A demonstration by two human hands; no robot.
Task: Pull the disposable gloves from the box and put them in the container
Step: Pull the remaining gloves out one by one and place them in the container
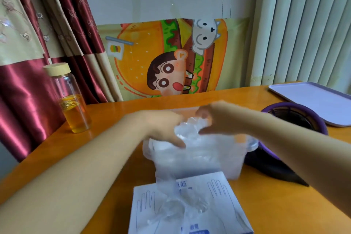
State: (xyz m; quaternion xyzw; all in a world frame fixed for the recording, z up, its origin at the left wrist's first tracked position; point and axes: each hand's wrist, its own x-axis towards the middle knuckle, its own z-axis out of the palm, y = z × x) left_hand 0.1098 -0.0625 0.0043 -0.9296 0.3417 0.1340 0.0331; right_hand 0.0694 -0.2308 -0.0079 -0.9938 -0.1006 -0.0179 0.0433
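A white glove box [218, 195] printed with blue hand outlines lies at the table's near edge, and crumpled clear gloves [176, 207] stick out of its top opening. Just behind it stands a clear plastic container [235, 161] with clear gloves piled inside. Both hands are over the container and blurred. My left hand [163, 127] grips the bunched clear gloves [190, 129] at the container's top. My right hand [216, 118] pinches the same bunch from the right. A glove trails from the bunch down to the box.
A glass bottle [73, 100] of amber liquid with a pale lid stands at the left. A black and purple basket [292, 119] sits right of the container, a lilac tray [313, 100] behind it. A cartoon cloth hangs on the wall.
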